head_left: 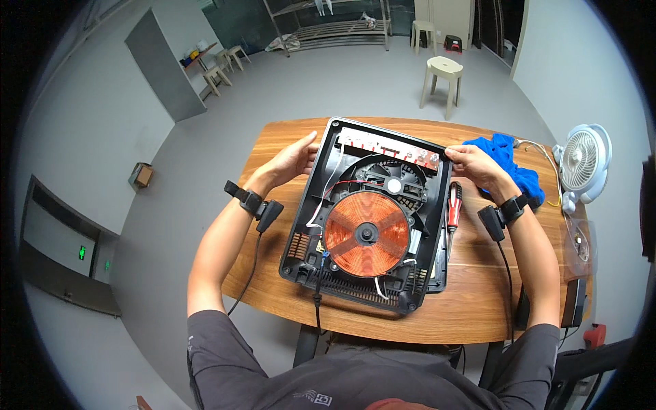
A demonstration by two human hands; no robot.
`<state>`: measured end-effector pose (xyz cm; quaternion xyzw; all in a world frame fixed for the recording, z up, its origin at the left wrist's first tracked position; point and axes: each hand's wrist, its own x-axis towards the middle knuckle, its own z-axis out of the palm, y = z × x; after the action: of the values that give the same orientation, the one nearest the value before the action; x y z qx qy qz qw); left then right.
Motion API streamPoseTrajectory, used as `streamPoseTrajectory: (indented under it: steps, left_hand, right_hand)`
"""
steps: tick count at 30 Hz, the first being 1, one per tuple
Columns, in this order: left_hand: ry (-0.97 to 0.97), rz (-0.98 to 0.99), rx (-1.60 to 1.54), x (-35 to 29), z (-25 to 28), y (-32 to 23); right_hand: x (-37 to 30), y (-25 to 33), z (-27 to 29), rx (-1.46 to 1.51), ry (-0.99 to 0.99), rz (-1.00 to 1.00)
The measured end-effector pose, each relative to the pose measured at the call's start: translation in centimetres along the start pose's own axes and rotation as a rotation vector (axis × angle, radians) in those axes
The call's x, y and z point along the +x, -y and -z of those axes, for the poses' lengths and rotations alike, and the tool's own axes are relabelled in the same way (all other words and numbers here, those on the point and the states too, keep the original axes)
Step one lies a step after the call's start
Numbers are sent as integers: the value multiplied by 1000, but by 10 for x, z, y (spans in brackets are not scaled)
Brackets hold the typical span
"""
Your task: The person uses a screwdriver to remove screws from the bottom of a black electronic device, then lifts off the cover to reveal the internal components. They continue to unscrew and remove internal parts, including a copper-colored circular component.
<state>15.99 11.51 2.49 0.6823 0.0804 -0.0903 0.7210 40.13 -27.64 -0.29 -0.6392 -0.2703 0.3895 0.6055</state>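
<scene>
An opened black induction cooker base lies on the wooden table, with a copper coil, a black fan and a circuit strip at its far end exposed. My left hand grips the base's far left edge. My right hand holds its far right corner. Both wrists wear black bands with cables. A red-handled screwdriver lies just right of the base, near my right wrist.
A blue cloth lies at the table's far right, with a small white fan beyond it. A black power cord hangs off the near edge. A beige stool stands on the grey floor behind the table.
</scene>
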Motion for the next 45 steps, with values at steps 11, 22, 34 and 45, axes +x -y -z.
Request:
streamPoseTrajectory:
  steps: [11, 22, 34, 45]
  left_hand:
    - [-206, -9, 277, 15, -1, 21]
    - [-136, 46, 413, 28, 13, 33]
    - [-274, 42, 852, 33, -8, 24]
    - [-279, 87, 761, 21, -14, 20]
  right_hand:
    - [6, 1, 12, 230, 35, -156]
    - [18, -15, 20, 145, 104, -190]
    - [18, -18, 19, -194, -289, 66]
    - [4, 50, -64, -395, -102, 108]
